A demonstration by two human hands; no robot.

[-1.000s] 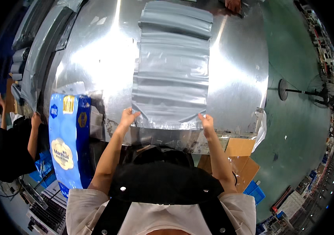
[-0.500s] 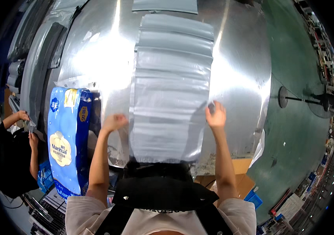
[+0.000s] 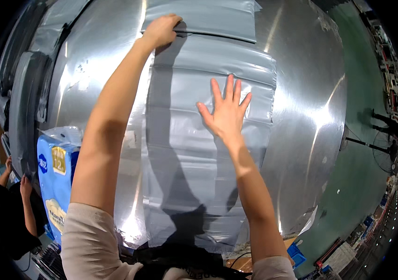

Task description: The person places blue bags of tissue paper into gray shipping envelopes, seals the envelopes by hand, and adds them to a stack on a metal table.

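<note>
A long grey plastic bag (image 3: 199, 144) with crosswise creases lies flat on the metal table. My right hand (image 3: 229, 112) rests palm down on it, open with fingers spread. At the far end another grey plastic bag (image 3: 213, 16), folded, meets the long one. My left hand (image 3: 161, 30) reaches to its near left corner, with fingers curled closed at the edge; the fingertips are partly hidden. My left arm's shadow falls across the long bag.
The metal table (image 3: 301, 98) extends on both sides. A blue package (image 3: 54, 182) stands at the left, near stacked grey plastic (image 3: 26, 107). Beyond it a co-worker's hand (image 3: 26, 186) shows. A pedestal fan (image 3: 381, 149) stands on the green floor (image 3: 362, 93) at right.
My left hand has reached forward from the long bag's left side to the far bag. The right has moved inward from its right edge and now lies spread on it. The view has shifted forward.
</note>
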